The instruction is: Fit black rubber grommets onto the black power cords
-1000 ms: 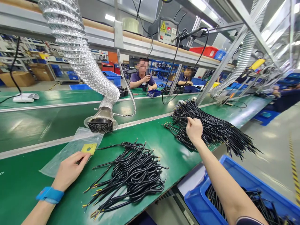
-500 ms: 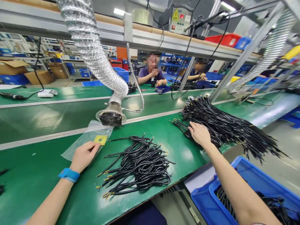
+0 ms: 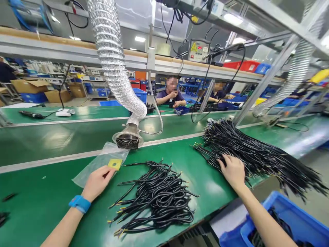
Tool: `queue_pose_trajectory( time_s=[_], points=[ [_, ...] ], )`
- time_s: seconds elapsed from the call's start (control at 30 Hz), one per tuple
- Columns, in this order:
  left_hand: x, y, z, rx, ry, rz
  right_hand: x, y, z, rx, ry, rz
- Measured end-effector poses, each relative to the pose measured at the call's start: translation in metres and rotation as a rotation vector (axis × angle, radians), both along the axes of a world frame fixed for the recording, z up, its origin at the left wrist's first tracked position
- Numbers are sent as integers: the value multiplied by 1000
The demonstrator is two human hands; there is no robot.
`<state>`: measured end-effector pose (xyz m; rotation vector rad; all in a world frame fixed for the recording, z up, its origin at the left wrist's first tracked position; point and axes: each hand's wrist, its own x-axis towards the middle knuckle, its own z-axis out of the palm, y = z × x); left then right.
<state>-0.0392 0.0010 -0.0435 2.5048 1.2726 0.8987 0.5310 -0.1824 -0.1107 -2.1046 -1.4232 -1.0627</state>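
Note:
My left hand (image 3: 99, 183), with a blue wristband (image 3: 80, 203), pinches a corner of a flat yellow square sheet with a hole (image 3: 114, 164). A clear plastic bag (image 3: 96, 164) lies under the sheet and hand. Over the near left edge of a large pile of black cables (image 3: 249, 144), my right hand (image 3: 233, 169) rests with thumb and forefinger apart; its other fingertips are partly hidden among the cables. Between the hands lies a smaller heap of looped black cables (image 3: 161, 195), their stripped ends showing yellow and copper wires.
A fume extractor duct (image 3: 128, 137) hangs low above the green bench (image 3: 59, 223). Blue bins (image 3: 288, 206) holding cables stand below the bench edge at right. Metal posts (image 3: 267, 80) rise behind the pile. Two co-workers sit across the bench.
The head view has tilted up, so the bench sits lower in the picture. My right hand has slid right and nearer over the cables. The left hand keeps its pinch.

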Motion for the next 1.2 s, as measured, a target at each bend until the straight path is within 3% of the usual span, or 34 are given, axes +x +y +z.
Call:
queue_pose_trajectory(
  time_s=[0.1, 0.33, 0.5, 0.63, 0.7, 0.77, 0.9, 1.0, 1.07, 1.2],
  points=[
    [-3, 2, -5, -14, 0, 17, 0, 0, 2, -45, 7, -9],
    [-4, 5, -8, -7, 21, -8, 2, 23, 26, -74, 40, -136],
    [-2, 3, -7, -7, 25, -1, -15, 27, 21, -257, 48, -150],
    [-1, 2, -6, -15, 23, -12, -39, 36, 24, -134, 73, -183],
    [0, 3, -7, -11, 21, -5, -60, 50, 34, -90, 138, -64],
    [0, 3, -8, 7, 16, 6, -91, 70, 49, -149, 234, 183],
    [-3, 4, -7, 52, -8, 41, -180, 113, 86, -459, 382, 726],
    [-14, 9, 0, 108, -24, 125, -245, 140, 108, -760, 414, 945],
    [-29, 16, 10, 160, 1, 289, -277, 154, 116, -969, 404, 984],
    [-74, 28, 31, 113, 133, 817, -311, 172, 117, -1224, 299, 942]
  ],
)
